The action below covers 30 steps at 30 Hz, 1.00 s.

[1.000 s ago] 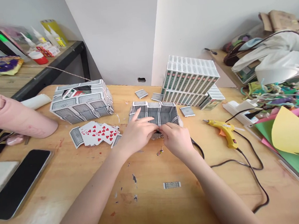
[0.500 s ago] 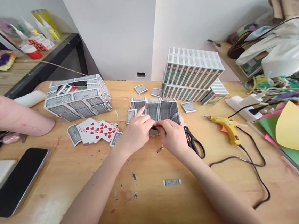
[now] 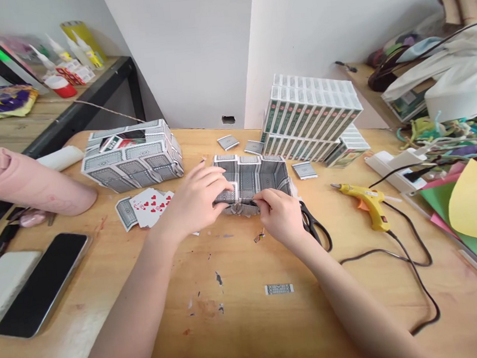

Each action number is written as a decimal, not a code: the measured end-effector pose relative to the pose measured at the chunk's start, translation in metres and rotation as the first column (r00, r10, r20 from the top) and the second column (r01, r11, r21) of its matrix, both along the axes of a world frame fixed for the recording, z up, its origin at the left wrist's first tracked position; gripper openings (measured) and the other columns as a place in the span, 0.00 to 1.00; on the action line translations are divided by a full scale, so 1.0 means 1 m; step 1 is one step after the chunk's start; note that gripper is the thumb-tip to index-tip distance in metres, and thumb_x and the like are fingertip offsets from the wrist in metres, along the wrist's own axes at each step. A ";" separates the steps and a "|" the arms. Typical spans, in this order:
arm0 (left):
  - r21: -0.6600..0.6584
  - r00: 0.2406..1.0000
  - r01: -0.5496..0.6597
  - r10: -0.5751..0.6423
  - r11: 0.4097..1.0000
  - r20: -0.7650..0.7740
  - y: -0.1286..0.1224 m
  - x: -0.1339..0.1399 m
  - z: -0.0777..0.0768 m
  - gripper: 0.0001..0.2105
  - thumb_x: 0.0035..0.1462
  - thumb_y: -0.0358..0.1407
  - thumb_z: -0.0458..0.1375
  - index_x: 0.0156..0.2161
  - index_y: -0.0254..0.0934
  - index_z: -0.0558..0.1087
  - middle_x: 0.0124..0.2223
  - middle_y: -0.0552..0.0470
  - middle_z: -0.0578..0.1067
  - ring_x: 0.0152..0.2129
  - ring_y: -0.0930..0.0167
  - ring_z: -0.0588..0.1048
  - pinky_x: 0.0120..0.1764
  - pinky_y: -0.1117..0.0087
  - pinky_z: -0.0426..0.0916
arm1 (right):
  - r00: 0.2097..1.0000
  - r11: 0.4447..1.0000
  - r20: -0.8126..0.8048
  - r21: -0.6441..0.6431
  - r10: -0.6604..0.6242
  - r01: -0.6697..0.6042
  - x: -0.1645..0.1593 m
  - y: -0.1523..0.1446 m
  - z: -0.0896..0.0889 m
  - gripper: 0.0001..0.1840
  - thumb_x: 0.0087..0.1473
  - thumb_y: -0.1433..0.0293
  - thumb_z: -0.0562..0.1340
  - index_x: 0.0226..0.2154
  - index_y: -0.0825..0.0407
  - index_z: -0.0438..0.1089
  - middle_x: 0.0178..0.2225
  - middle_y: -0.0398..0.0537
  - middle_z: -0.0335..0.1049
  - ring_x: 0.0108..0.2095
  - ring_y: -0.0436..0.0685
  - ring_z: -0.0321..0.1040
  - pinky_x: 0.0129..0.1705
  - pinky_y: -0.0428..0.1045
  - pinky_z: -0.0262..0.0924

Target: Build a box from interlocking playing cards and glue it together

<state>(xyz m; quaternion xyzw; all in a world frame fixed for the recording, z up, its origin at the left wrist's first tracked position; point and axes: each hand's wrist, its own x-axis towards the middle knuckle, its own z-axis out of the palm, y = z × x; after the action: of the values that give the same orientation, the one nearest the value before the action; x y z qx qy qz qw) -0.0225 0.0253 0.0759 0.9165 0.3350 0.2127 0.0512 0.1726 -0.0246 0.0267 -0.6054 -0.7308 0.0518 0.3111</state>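
Note:
An open-topped box made of playing cards (image 3: 259, 174), grey patterned backs outward, sits mid-table. At its left front corner my left hand (image 3: 194, 199) grips the wall between thumb and fingers. My right hand (image 3: 281, 214) pinches the box's front edge near the right end; the fingertips hide what lies under them. Black-handled scissors (image 3: 320, 230) lie just right of that hand, their blades hidden. Behind my left hand is a spread of playing cards (image 3: 144, 206), hearts showing, partly covered by the hand. A cut card strip (image 3: 279, 289) lies in front.
A finished-looking card-covered box (image 3: 132, 160) stands at left, stacked card decks (image 3: 310, 111) at back right. A yellow glue gun (image 3: 366, 204) with its cord lies right. A phone (image 3: 43, 285) and a pink roll (image 3: 30, 180) are on the left.
My left hand has moved left from the front middle of the box to its left front corner. My right hand stays at the front edge. The view has shifted slightly.

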 end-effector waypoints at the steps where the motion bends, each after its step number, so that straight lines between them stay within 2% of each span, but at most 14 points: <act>1: -0.010 1.000 -0.002 0.002 1.000 -0.022 0.002 -0.002 -0.002 0.07 0.50 0.31 0.58 0.37 0.39 0.71 0.43 0.51 0.74 0.50 0.66 0.66 0.57 0.54 0.54 | 1.000 1.000 -0.003 0.002 -0.001 0.001 0.000 0.000 0.000 0.11 0.50 0.76 0.52 0.26 0.51 0.69 0.27 0.46 0.72 0.30 0.52 0.67 0.31 0.45 0.55; 5: -0.083 0.998 0.021 -0.026 0.996 -0.055 0.007 -0.003 -0.013 0.05 0.52 0.31 0.56 0.34 0.40 0.74 0.39 0.54 0.77 0.46 0.69 0.70 0.56 0.56 0.55 | 1.000 1.000 -0.002 0.001 0.015 -0.015 0.003 0.001 -0.001 0.11 0.51 0.75 0.53 0.27 0.51 0.70 0.26 0.45 0.72 0.30 0.52 0.67 0.31 0.45 0.55; 11: -0.244 0.999 0.004 0.007 0.970 0.043 0.009 -0.001 -0.018 0.08 0.54 0.31 0.54 0.30 0.42 0.76 0.37 0.56 0.78 0.39 0.72 0.74 0.53 0.58 0.60 | 0.999 0.999 -0.031 -0.035 0.007 -0.008 0.003 0.001 -0.001 0.11 0.51 0.75 0.53 0.28 0.50 0.70 0.29 0.46 0.73 0.31 0.53 0.68 0.32 0.45 0.56; 15: -0.292 0.996 -0.009 0.034 0.956 0.083 0.011 -0.002 -0.020 0.07 0.52 0.31 0.55 0.30 0.42 0.76 0.37 0.57 0.79 0.36 0.72 0.75 0.52 0.57 0.61 | 0.998 0.996 -0.060 -0.084 -0.020 0.015 0.002 0.001 0.003 0.09 0.51 0.73 0.55 0.28 0.50 0.71 0.30 0.47 0.74 0.32 0.54 0.69 0.33 0.46 0.58; 19: -0.311 0.995 -0.021 0.052 0.950 0.090 0.014 -0.004 -0.024 0.06 0.52 0.32 0.55 0.30 0.42 0.76 0.35 0.58 0.78 0.34 0.72 0.75 0.52 0.57 0.60 | 0.997 0.989 -0.079 -0.146 -0.006 -0.006 0.004 0.001 0.009 0.08 0.51 0.73 0.57 0.30 0.50 0.71 0.32 0.46 0.75 0.33 0.54 0.70 0.34 0.47 0.59; 23: -0.320 0.996 -0.022 0.050 0.947 0.079 0.014 -0.003 -0.027 0.08 0.55 0.34 0.53 0.30 0.41 0.75 0.33 0.58 0.78 0.32 0.73 0.74 0.56 0.57 0.54 | 0.996 0.987 -0.086 -0.163 -0.002 -0.012 0.006 0.002 0.011 0.07 0.50 0.73 0.58 0.31 0.50 0.72 0.32 0.45 0.75 0.33 0.53 0.70 0.34 0.46 0.59; 27: -0.288 0.998 -0.013 0.032 0.957 0.059 0.011 0.000 -0.027 0.09 0.56 0.32 0.51 0.31 0.40 0.73 0.32 0.58 0.77 0.29 0.74 0.72 0.55 0.57 0.54 | 0.997 0.991 -0.059 -0.123 0.049 -0.056 0.007 0.002 0.008 0.09 0.52 0.73 0.56 0.32 0.50 0.72 0.31 0.44 0.74 0.33 0.52 0.69 0.33 0.45 0.58; 30: -0.223 0.999 -0.029 0.038 0.974 0.037 0.008 0.003 -0.028 0.10 0.55 0.28 0.49 0.30 0.39 0.73 0.29 0.58 0.75 0.27 0.74 0.71 0.54 0.58 0.55 | 0.992 0.992 0.044 -0.043 0.118 -0.116 0.007 0.001 0.003 0.15 0.54 0.76 0.52 0.34 0.50 0.73 0.28 0.44 0.71 0.31 0.51 0.67 0.31 0.44 0.55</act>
<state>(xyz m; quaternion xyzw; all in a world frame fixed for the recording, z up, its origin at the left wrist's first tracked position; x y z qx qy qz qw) -0.0197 0.0332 0.0482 0.8946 0.3711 0.1933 0.1568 0.1792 -0.0234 0.0300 -0.5686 -0.7710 0.0708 0.2781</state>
